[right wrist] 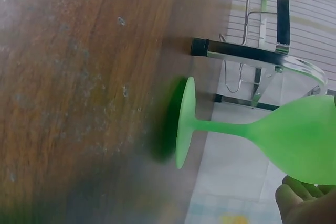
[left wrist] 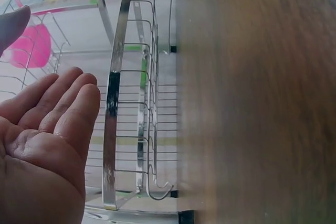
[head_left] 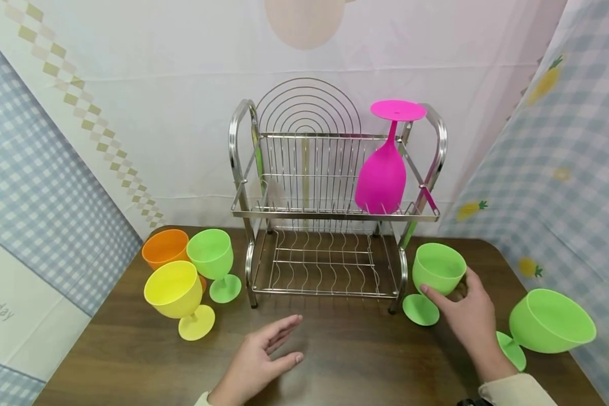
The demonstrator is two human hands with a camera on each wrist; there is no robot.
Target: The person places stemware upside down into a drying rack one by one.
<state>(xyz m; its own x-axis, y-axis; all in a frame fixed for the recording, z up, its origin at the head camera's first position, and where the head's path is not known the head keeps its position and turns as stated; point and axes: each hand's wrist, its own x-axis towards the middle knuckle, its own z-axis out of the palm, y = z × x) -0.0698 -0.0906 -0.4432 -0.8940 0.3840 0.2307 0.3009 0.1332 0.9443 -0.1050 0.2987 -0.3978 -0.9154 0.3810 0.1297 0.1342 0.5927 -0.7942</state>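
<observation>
My right hand (head_left: 469,316) holds a green goblet (head_left: 438,269) by its bowl, thumb on the near side, at the right end of the rack. The goblet is upright; in the right wrist view its round foot (right wrist: 186,124) is at the tabletop, and I cannot tell whether it touches. My left hand (head_left: 259,361) hovers before the rack, fingers extended and holding nothing. A two-tier metal dish rack (head_left: 330,214) stands at the back. Upside down on its upper tier, at the right, sits a pink goblet (head_left: 383,177).
On the left stand an orange goblet (head_left: 164,246), a yellow goblet (head_left: 173,290) and another green goblet (head_left: 210,254). One more green goblet (head_left: 550,321) is right of my right forearm. Cloth curtains (head_left: 578,169) border the wooden table (head_left: 355,355).
</observation>
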